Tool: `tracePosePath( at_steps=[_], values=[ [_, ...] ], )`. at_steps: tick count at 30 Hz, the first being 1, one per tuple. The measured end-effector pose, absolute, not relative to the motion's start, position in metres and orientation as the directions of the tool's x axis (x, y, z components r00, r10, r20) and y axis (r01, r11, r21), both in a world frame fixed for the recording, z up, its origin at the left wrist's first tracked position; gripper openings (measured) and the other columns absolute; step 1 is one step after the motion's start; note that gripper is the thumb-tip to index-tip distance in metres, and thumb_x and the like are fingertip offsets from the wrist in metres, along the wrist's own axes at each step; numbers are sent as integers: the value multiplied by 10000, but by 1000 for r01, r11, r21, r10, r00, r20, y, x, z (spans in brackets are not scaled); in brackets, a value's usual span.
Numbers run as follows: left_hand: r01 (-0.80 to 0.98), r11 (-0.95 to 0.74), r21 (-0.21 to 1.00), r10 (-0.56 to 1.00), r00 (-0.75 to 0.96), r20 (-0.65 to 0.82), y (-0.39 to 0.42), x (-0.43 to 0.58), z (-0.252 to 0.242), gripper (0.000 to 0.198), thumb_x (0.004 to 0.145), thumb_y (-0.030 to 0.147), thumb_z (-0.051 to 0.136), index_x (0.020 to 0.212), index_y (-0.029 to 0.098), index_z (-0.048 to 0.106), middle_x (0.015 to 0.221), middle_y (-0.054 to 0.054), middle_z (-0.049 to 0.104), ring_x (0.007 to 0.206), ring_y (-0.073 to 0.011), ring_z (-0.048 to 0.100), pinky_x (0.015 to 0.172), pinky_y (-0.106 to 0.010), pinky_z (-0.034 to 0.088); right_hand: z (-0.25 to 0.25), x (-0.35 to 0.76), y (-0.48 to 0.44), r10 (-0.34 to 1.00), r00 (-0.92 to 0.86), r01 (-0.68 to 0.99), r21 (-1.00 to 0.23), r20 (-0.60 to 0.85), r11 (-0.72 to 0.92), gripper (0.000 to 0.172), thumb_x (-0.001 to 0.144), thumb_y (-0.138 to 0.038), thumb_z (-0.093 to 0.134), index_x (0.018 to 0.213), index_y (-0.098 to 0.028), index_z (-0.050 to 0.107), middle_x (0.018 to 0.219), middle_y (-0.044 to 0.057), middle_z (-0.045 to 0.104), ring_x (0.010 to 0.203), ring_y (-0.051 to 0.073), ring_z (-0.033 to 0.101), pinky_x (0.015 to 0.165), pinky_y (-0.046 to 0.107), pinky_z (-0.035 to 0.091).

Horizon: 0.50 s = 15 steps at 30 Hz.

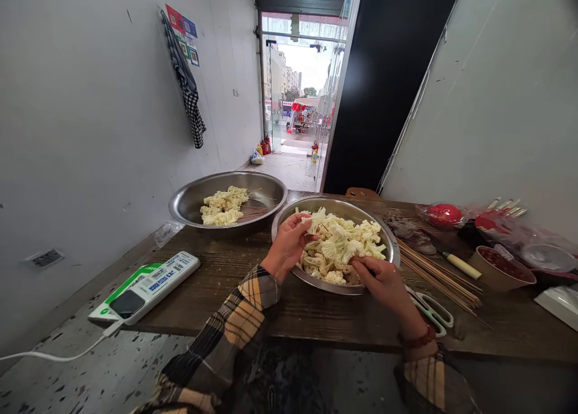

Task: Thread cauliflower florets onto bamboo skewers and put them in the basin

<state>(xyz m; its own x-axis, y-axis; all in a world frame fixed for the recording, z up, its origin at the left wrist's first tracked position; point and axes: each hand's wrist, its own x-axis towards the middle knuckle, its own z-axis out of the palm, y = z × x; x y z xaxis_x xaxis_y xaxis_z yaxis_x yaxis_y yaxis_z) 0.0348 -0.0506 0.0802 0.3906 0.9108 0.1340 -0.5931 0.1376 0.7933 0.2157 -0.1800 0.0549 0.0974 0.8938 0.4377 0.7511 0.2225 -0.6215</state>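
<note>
My left hand is closed in a pinch on a pale cauliflower floret over the near metal basin. My right hand is closed at the basin's right front, fingertips pressed together on what looks like a thin bamboo skewer, mostly hidden by the fingers and florets. Between the hands, more cauliflower fills the basin, with cut stems and curds in a loose heap. At the back left, a second metal basin holds cauliflower pieces with thin sticks poking out.
Bamboo skewers lie right of the basin, beside scissors and a knife with a pale handle. A paper bowl and plastic bags stand farther right. At left is a white payment device with a cable.
</note>
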Motion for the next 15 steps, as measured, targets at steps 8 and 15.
tracePosePath(
  at_steps=[8, 15],
  values=[
    [-590, 144, 795, 899, 414, 145, -49, 35, 79, 332, 610, 236, 792, 831, 136, 565, 766, 5, 584, 618, -91, 581, 488, -199, 509, 56, 215, -180, 897, 93, 750, -623, 432, 222, 367, 897, -391, 460, 769, -159, 714, 582, 19, 624, 546, 158, 560, 547, 255, 409],
    [-590, 157, 792, 895, 424, 138, -49, 35, 79, 324, 612, 233, 792, 828, 139, 570, 744, 7, 591, 604, -90, 580, 474, -189, 495, 55, 216, -179, 885, 73, 744, -616, 460, 258, 358, 900, -375, 465, 728, -165, 699, 566, 8, 595, 562, 155, 546, 562, 249, 396]
  ],
)
